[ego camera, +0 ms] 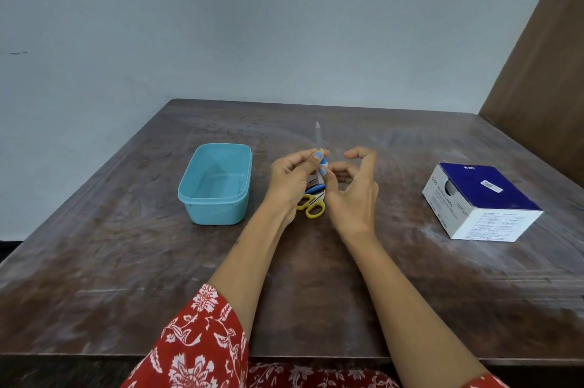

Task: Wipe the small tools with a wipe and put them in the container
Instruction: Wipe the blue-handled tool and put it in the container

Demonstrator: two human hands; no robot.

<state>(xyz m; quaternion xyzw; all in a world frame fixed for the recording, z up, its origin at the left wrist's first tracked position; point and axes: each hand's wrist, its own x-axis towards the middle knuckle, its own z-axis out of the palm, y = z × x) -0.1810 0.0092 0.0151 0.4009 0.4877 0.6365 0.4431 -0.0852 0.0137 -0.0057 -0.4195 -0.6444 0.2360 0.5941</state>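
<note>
My left hand (292,180) holds a slim metal nail file (318,137) with a blue handle, blade pointing up and away, above the middle of the table. My right hand (355,185) hovers just right of the file, fingers curled and apart, with nothing visible in it. Under my hands lie yellow-handled scissors (313,207) and a blue-and-silver tool (314,187), partly hidden by my left hand. A turquoise plastic container (218,185) stands open to the left, with nothing visible inside.
A blue and white box of alcohol swabs (480,201) sits on the right of the dark wooden table (158,277). A pale wall rises behind the table. A brown panel (543,55) stands at the far right.
</note>
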